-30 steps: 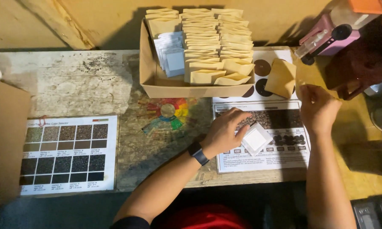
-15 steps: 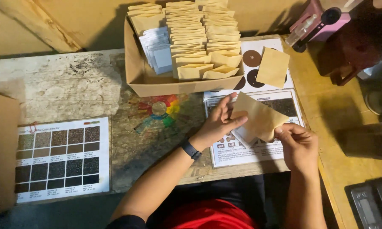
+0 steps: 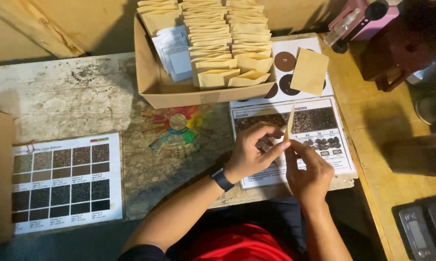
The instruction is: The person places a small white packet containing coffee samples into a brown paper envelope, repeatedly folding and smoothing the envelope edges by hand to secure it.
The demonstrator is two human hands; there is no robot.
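So both hands are pinching one small tan paper envelope point(image 3: 290, 121), held edge-on: left hand point(image 3: 253, 153) and right hand point(image 3: 309, 169), over the printed coffee bean chart point(image 3: 319, 121), just below the cardboard box point(image 3: 179, 94) of envelopes.

1 small tan paper envelope point(image 3: 290, 123), seen edge-on, standing nearly upright with a slight tilt. Pinched at its lower end between the fingertips of the left hand point(image 3: 252, 153) and the right hand point(image 3: 309, 170). Held above a printed sheet with photos of dark beans.
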